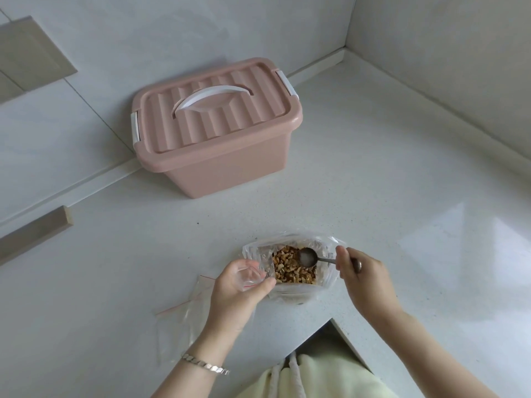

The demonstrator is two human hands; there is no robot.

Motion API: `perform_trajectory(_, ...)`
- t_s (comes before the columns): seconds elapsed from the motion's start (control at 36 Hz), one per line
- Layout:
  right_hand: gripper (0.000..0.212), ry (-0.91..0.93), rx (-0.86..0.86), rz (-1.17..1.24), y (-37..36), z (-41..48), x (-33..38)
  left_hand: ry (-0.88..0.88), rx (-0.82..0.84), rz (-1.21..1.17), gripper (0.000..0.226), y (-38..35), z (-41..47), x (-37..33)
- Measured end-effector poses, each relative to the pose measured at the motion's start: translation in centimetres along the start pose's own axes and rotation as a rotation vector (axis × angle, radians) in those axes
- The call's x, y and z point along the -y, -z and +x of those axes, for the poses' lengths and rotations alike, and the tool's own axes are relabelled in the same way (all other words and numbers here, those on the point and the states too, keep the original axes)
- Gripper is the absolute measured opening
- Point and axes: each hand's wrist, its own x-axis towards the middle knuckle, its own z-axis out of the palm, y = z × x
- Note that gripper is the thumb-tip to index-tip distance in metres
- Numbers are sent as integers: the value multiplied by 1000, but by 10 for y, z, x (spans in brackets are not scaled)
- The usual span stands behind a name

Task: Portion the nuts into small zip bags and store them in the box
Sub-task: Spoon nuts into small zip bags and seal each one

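One spoon (308,257) in the nut bag (293,292)

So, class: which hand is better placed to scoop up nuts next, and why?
Right: the right hand grips the spoon, its bowl over the nuts; the left hand holds the small zip bag.

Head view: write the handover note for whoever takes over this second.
Left hand holds a small zip bag open beside the big bag of nuts; no nuts show in it.
Right hand grips the spoon, its bowl empty over the nuts.
Spare zip bags lie on the counter under the left forearm. Pink box stands behind, lid on.
Done: nothing bagged that shows.
Left: scoop, fill and seal each bag, open the box, store them.
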Motion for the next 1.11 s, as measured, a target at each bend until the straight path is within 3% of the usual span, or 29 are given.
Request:
perform_trajectory(0.28, 40, -286, 76, 364, -19, -3, -22, -67, -49, 158, 33, 4, -3, 12)
perform_trajectory(0.58, 41, -624, -13, 770, -14, -5, -43, -66, -37, 105, 35, 5, 3, 11)
perform_trajectory(0.75, 42, -534, -32, 792, 4, 2, -28, -39, 31, 214, 52, -2, 9, 11)
perform_trajectory(0.86, 44, -437, -51, 771, 21, 8, -8, -112, -9, 266, 30, -11, 16, 13)
perform_trajectory(1.11, 47, -86, -27, 491, 44, 6, 55, -174, -17, 361, 34, -22, 19, 16)
